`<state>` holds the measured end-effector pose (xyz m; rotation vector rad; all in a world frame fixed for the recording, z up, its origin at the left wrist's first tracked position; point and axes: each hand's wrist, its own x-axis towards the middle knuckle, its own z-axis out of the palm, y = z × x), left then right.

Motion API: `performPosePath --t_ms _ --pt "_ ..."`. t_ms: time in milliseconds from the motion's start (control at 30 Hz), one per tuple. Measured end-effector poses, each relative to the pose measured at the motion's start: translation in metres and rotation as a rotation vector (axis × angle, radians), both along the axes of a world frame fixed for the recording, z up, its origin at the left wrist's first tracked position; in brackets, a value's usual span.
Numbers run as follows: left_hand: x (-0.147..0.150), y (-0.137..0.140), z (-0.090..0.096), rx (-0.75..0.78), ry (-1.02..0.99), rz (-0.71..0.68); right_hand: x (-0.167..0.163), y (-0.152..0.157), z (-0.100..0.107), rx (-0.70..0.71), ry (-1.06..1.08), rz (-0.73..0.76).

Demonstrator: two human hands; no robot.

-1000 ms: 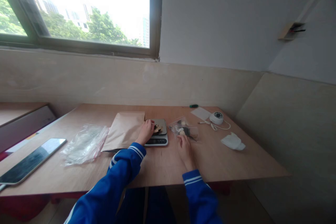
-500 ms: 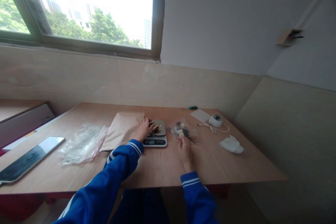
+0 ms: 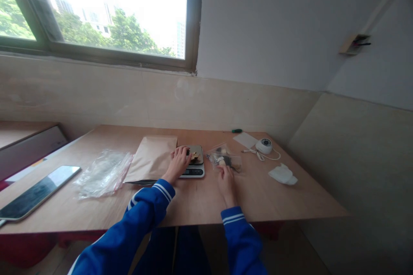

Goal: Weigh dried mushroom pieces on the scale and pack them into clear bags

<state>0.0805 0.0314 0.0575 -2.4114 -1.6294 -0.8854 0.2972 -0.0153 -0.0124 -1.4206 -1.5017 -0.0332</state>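
Observation:
My left hand (image 3: pixel 180 162) is over the left side of a digital kitchen scale (image 3: pixel 195 172), with its fingers bent and apart. Several dried, yellow-brown pieces (image 3: pixel 195 157) lie on the scale's metal plate beside the fingertips. Something dark shows under the fingers, too small to name. To the right of the scale, my right hand (image 3: pixel 226 182) pinches the near edge of a clear zip bag (image 3: pixel 237 164), which holds dark and pale dried pieces. A brown paper bag (image 3: pixel 151 159) lies flat to the left of the scale.
Crumpled clear plastic bags (image 3: pixel 102 174) and a tablet-like device (image 3: pixel 40 191) lie on the left. On the right are a white dome camera (image 3: pixel 264 146) with cables, a crumpled white tissue (image 3: pixel 283 174), a white sheet (image 3: pixel 245 140) and a green-handled tool (image 3: pixel 237 130).
My left hand has shifted slightly toward me over the scale, now covering part of its display. My right hand stays at the zip bag. The whole view has moved slightly.

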Motion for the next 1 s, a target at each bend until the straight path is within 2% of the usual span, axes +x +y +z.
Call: performPosePath --t_ms 133,300,467,567,667,733,833,1000 --pt "-0.002 -0.007 0.003 -0.023 0.119 -0.132 -0.001 0.001 0.0 0.01 0.007 -0.011" --pt "0.001 -0.013 -0.006 -0.036 0.159 -0.082 0.001 0.001 -0.003 -0.005 0.019 0.001" --pt "-0.012 -0.049 -0.006 -0.015 -0.008 -0.04 0.003 -0.002 -0.003 -0.035 0.026 0.006" --pt "-0.042 -0.083 -0.008 -0.042 -0.207 0.061 0.004 -0.004 -0.002 -0.03 0.043 0.007" --pt "-0.078 -0.112 -0.022 -0.056 -0.317 0.154 0.004 -0.004 -0.002 -0.033 0.053 0.017" --pt "-0.098 -0.121 -0.036 -0.057 -0.275 0.167 0.004 -0.004 -0.002 -0.048 0.054 0.025" --pt "-0.115 -0.121 -0.049 -0.046 -0.175 0.196 0.004 -0.005 -0.003 -0.058 0.045 0.036" --pt "-0.115 -0.108 -0.041 -0.057 0.05 0.232 0.003 -0.004 -0.003 -0.04 0.009 0.064"
